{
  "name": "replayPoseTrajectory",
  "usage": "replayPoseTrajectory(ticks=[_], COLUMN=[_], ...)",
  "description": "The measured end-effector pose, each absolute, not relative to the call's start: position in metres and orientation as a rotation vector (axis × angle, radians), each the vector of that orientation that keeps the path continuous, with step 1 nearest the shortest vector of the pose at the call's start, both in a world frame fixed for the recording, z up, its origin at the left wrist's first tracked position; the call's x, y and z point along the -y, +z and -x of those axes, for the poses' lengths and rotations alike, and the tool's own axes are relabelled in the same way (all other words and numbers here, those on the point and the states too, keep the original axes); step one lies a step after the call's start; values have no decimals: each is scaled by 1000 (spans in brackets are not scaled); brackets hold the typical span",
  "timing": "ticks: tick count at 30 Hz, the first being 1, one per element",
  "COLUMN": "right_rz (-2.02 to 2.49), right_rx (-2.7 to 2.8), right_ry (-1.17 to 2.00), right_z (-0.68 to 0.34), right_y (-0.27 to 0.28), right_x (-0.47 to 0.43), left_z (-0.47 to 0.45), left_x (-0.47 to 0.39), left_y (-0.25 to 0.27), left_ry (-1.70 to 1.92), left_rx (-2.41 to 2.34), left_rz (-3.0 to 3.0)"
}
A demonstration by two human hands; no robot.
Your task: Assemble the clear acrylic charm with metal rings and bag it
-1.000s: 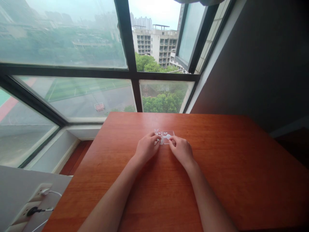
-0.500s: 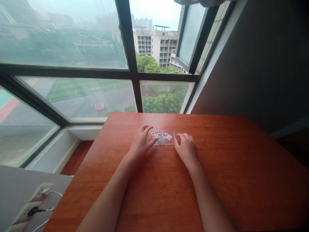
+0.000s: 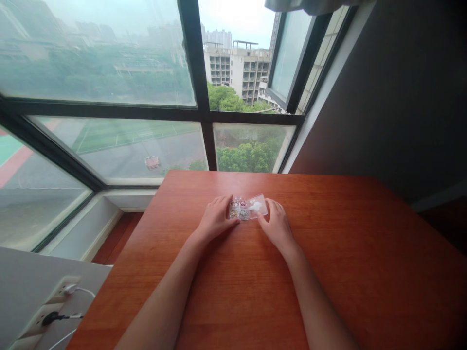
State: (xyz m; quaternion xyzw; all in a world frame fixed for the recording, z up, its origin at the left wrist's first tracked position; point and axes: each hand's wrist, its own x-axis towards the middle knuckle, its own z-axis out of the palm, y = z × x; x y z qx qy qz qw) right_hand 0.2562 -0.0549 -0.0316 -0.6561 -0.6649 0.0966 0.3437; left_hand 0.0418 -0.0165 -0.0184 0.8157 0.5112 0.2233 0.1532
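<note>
At the far left, a white wall socket strip [image 3: 54,306] has plugs and cables in it, below the window [image 3: 109,97]. The left hand [image 3: 215,218] lies on the reddish-brown wooden table [image 3: 365,272], its fingers curled loosely against the left end of a small clear plastic compartment box [image 3: 248,208], which rests flat near the table's far edge with tiny round items inside. The right hand [image 3: 277,226] grasps the box's right end, thumb in front and fingers behind.
</note>
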Motion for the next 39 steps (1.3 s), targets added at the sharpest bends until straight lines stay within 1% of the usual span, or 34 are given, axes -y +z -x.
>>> replayPoseTrajectory(ticks=[3,5,12,27,39], right_rz=[1587,1516,1405,1397,1409], right_rx=[1702,1762,1997,2070,2079], right_ry=[421,454,266,173,204], right_z=[-249,-244,-240,-233,-237], right_y=[-31,-30,-35,-29,-30], right_x=[58,60,60,64,62], left_z=[-46,-50,-55,-58,-56], left_x=[18,19,21,24,23], left_y=[-21,-23,-24,-21,-20], left_ry=[669,684,711,675,650], left_rx=[-1477,-1468,-1467,-1462,-1436], left_rz=[-2339,-2337,-2318,-2338,-2351])
